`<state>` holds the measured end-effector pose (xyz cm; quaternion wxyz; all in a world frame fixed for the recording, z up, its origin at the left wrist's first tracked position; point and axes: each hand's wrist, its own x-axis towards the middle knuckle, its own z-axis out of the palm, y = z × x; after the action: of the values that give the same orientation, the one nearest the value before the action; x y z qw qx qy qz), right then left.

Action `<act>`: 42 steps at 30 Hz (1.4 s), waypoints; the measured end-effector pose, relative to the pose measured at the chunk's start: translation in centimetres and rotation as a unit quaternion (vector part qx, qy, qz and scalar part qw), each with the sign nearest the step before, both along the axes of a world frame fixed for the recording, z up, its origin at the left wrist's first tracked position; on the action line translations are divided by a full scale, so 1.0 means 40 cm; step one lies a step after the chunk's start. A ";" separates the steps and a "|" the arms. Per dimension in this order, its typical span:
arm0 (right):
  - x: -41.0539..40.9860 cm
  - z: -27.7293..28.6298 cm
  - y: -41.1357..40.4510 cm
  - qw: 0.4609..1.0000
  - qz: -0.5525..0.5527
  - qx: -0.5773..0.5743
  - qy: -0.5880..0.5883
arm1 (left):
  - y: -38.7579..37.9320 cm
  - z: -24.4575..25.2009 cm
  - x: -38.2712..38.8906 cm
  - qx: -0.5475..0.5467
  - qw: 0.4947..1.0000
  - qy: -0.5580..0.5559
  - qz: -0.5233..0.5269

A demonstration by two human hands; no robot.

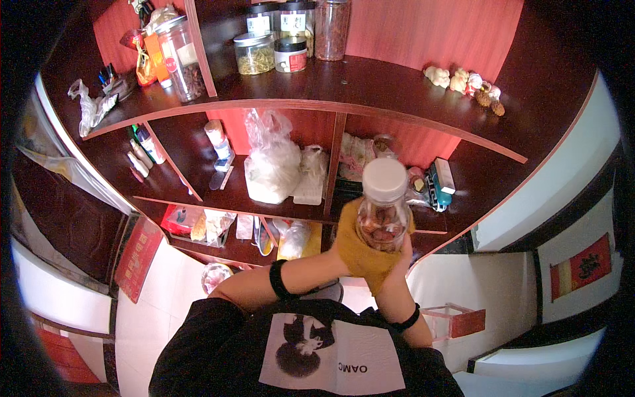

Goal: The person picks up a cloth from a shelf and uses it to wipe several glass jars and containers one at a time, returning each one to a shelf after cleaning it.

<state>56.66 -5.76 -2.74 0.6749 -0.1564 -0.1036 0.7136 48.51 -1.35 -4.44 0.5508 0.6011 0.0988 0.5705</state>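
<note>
A clear jar [383, 211] with a white screw lid [385, 178] stands upright in front of me, raised before the shelves. Reddish-brown rounded pieces fill its lower part. A mustard-yellow cloth [364, 258] wraps the jar's lower sides, and one corner hangs down between my wrists. My left hand [345, 255] presses the cloth against the jar from the left; its fingers are covered by the cloth. From the right and below, my right hand [403, 255] supports the jar, with most of its fingers hidden behind cloth and glass.
Dark wooden shelving with a curved upper shelf [377, 87] spans the front. It bears several lidded jars [254, 53], small figurines [459, 82] and a tall jar [181, 59]. Plastic bags [273, 168] fill a middle compartment. A red-sided stand [466, 322] is on the floor at right.
</note>
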 end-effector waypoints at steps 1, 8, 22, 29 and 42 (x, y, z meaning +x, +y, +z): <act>-0.004 0.002 -0.005 0.999 -0.043 0.004 -0.026 | 0.001 -0.032 0.004 -0.053 0.996 -0.042 -0.059; 0.008 -0.120 0.014 0.979 -0.152 0.099 -0.089 | 0.033 -0.098 0.026 -0.066 0.984 0.088 -0.136; 0.090 -0.117 -0.004 0.995 0.101 -0.025 -0.002 | 0.034 0.090 -0.093 -0.268 0.949 -0.140 -0.087; 0.048 -0.108 -0.016 0.986 0.080 0.118 -0.086 | 0.077 -0.008 -0.108 -0.172 0.931 -0.222 -0.232; -0.025 -0.047 0.026 0.763 -0.257 0.299 -0.512 | 0.035 0.011 -0.112 -0.164 0.943 -0.151 -0.245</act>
<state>55.64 -4.72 -4.62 0.6920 -0.3095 -0.5983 0.2594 44.04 0.04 -4.00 0.7731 0.4145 -0.0435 0.4782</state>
